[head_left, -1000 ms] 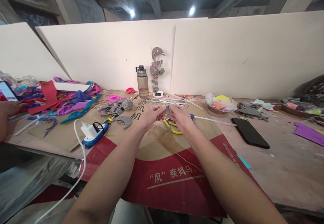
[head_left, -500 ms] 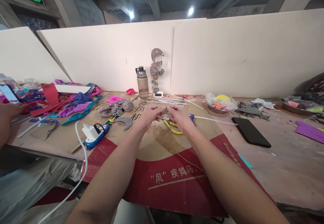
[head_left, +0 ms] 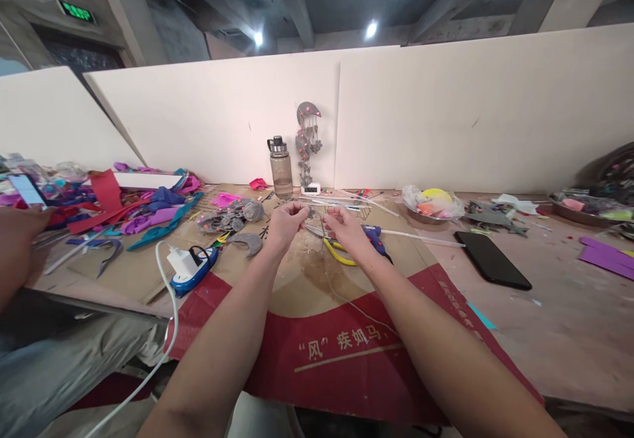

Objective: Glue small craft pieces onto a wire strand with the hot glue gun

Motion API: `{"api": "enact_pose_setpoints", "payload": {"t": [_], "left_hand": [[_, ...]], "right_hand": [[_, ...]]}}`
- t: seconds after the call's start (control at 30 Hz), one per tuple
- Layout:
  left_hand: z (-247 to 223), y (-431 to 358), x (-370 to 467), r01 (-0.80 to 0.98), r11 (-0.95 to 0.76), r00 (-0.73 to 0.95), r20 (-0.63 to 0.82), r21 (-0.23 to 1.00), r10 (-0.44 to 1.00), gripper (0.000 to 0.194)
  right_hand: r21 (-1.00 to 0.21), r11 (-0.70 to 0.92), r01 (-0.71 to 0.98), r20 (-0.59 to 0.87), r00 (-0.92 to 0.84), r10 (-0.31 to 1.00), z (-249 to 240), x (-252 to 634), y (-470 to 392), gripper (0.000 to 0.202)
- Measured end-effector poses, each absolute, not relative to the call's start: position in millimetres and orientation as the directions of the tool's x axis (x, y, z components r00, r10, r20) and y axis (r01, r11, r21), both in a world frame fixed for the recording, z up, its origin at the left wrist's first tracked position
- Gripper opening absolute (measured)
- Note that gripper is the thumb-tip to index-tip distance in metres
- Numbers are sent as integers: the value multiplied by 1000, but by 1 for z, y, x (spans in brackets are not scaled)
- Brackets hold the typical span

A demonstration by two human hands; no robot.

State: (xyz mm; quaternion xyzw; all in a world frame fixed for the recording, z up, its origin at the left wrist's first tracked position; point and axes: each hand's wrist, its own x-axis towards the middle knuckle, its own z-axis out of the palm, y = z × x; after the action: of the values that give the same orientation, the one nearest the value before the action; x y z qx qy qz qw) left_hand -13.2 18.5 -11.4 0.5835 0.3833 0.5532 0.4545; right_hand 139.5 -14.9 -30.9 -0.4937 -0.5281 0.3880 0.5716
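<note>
My left hand [head_left: 288,225] is closed in a pinch on a small grey felt piece [head_left: 312,213], partly hidden by the fingertips. Just to its right, my right hand [head_left: 345,228] has its fingertips together on a thin string [head_left: 347,298], which trails down over the cardboard. Below the hands lie pliers with yellow handles [head_left: 339,255]. A blue glue gun [head_left: 377,241] rests beside my right hand, a clear glue stick at its back. Left of my left hand are a grey felt crescent [head_left: 249,244] and a grey bundle with pink dots [head_left: 225,217].
A water bottle [head_left: 281,172] and a hanging grey moon ornament [head_left: 308,137] stand by the white panel. A black phone [head_left: 491,259] lies right, a blue power strip [head_left: 195,276] left. Coloured scraps [head_left: 163,207] spread near another person's hand [head_left: 20,240] at far left.
My hands have drawn slightly apart, the right one moving away from the felt piece. The whole view has shifted a little downward in the picture.
</note>
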Motion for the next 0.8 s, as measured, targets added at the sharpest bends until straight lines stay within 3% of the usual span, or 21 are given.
{"api": "enact_pose_setpoints", "payload": {"t": [0.17, 0.37, 0.5, 0.67, 0.8], "left_hand": [[-9, 21, -18, -18, -379, 114, 378, 925, 919, 21], [-5, 42, -49, -132, -407, -250, 367, 904, 896, 19], [-4, 54, -69, -289, -397, -501, 215, 871, 838, 15], [-7, 61, -82, -404, -343, -611, 28, 848, 791, 10], [-6, 66, -95, -422, -346, -658, -21, 838, 752, 8]], "right_hand": [[-968, 251, 15, 250, -28, 968, -26, 129, -26, 28], [-975, 133, -177, 156, -124, 980, -5, 130, -41, 31], [-961, 70, -267, 128, -205, 970, 18, 145, -56, 33], [-969, 77, -235, 133, -234, 963, 50, 178, -90, 28], [-979, 90, -183, 131, -228, 965, 68, 202, -122, 26]]}}
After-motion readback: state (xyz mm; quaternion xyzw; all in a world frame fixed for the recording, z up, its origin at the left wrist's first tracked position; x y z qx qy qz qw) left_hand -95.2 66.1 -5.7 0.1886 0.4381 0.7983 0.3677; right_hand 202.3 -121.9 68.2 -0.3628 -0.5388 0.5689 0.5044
